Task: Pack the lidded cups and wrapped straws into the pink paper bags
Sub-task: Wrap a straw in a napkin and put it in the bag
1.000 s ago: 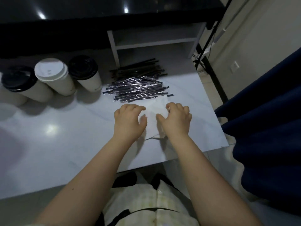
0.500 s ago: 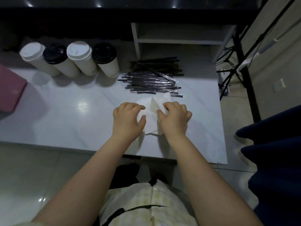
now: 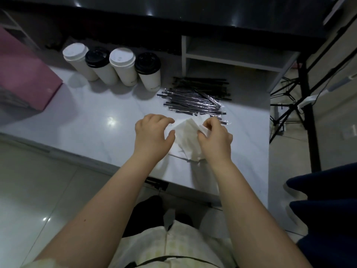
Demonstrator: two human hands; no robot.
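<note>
Just in front of the wrapped straws [image 3: 195, 99], the right hand [image 3: 214, 138] had pinched up a corner of the white tissue [image 3: 185, 130] that both hands were pressing moments before. The left hand [image 3: 152, 136] hovered loose-fingered, gripping nothing. The lidded cups [image 3: 119, 68] stood left of the straws, and the pink paper bag [image 3: 25, 78] farther left. I judged nothing was packed yet.

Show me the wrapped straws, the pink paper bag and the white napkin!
wrapped straws [image 3: 195, 101], head view, middle of the pile
pink paper bag [image 3: 25, 74], head view, its broad pink face
white napkin [image 3: 184, 131], head view, bare part between the hands
</note>
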